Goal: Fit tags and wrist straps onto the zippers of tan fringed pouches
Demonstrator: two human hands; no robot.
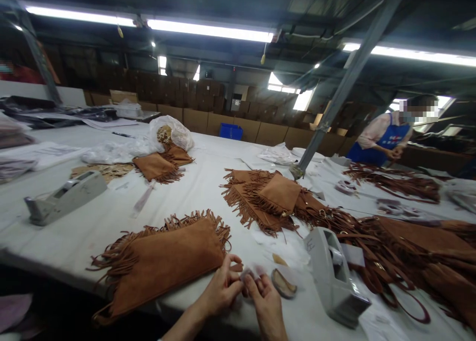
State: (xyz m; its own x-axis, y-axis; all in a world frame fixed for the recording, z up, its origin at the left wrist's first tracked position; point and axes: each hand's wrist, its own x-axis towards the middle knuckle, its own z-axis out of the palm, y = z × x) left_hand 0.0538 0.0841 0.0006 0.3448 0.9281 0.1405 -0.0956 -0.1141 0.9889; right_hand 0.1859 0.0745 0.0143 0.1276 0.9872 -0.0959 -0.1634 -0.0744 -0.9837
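We look down past our forearms at our two bare hands, left hand (222, 287) and right hand (267, 301), meeting above the near edge of a white-covered table (203, 187). The fingers of both hands bend inward, tips close together, around a small pale thing (250, 275) that is too blurred to name; we cannot tell which fingers grip it, or how firmly. Just left of the left fingers lies a brown fringed bag (167, 261), flat and slanted, its fringe spread along the far side and both ends; whether the fingertips touch its nearest corner, we cannot tell. Just right of the right fingers sits an oval, dark-rimmed piece (284, 284), and a little farther right stands a grey tape dispenser (332, 281). Beyond the fingertips, slightly to the right, more brown fringed pouches (280, 195) lie heaped, and brown straps (386, 281) tangle to the right of the dispenser. Well to the left of the fingers we find a second dispenser (69, 197), and farther off, a clear plastic bag (182, 133) beside two smaller brown pouches (158, 166). Far beyond the right hand, a person in a blue apron (390, 138) stands across the table, hands together.
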